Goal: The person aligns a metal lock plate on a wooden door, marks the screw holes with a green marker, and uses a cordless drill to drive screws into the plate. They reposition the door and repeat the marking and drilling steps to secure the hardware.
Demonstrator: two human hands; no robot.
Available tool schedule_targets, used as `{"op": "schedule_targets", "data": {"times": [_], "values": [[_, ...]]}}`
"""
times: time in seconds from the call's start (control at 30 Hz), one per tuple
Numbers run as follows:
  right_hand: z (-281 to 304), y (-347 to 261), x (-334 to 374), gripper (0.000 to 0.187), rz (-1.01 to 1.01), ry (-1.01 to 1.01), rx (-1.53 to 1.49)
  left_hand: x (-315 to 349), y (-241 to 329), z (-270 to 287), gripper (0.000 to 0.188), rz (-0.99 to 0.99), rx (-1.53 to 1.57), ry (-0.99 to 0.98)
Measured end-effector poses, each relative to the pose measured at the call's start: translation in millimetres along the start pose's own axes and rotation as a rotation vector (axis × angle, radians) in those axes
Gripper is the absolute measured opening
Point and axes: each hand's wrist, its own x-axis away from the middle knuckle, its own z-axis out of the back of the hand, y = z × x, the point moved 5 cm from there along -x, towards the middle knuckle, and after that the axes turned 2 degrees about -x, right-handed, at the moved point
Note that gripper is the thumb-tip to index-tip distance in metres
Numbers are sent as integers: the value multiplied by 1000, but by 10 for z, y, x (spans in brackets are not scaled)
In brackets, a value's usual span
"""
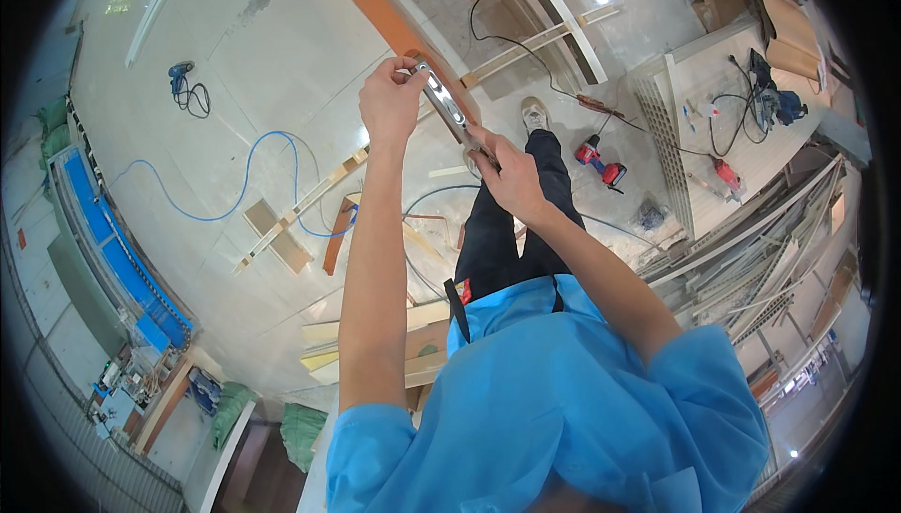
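Both my hands hold a narrow, shiny silver metal strip with slots (pixel 443 100) in front of me; its exact kind I cannot make out. My left hand (pixel 389 107) pinches the far upper end between thumb and fingers. Around the near lower end, my right hand (pixel 511 175) is closed, partly covering it. Just beneath the strip in the picture runs a long orange-brown board (pixel 380 11), which extends to the far edge. Whether strip and board touch, I cannot tell.
A red-blue cordless drill (pixel 599 164) lies right of my feet. A blue corded power tool (pixel 180 74) and a blue hose (pixel 249 175) are on the left floor. Wooden battens (pixel 319 196) support the board. At right stand a worktable (pixel 699 152) with tools and piled strips (pixel 760 274).
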Motion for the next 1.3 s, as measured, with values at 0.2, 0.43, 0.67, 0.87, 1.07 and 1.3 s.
{"op": "schedule_targets", "data": {"times": [0.2,0.43,0.67,0.87,1.07,1.3], "values": [[-30,13,23,41,19,-33,60,27,46,-37,26,-56,-2,82],[-2,-12,24,41,-32,42,9,44,-39,-1,23,-9,350,36],[11,-50,38,37,-12,74,58,-57,-149,-63,24,-46,428,-78],[7,-110,-2,36,102,115,94,-32,-162,-25,25,-154,48,38],[-3,-84,17,36,103,68,122,-8,-171,-86,24,-119,182,22],[-74,-84,55,33,-1,113,64,-1,-126,-56,24,-154,141,32]]}}
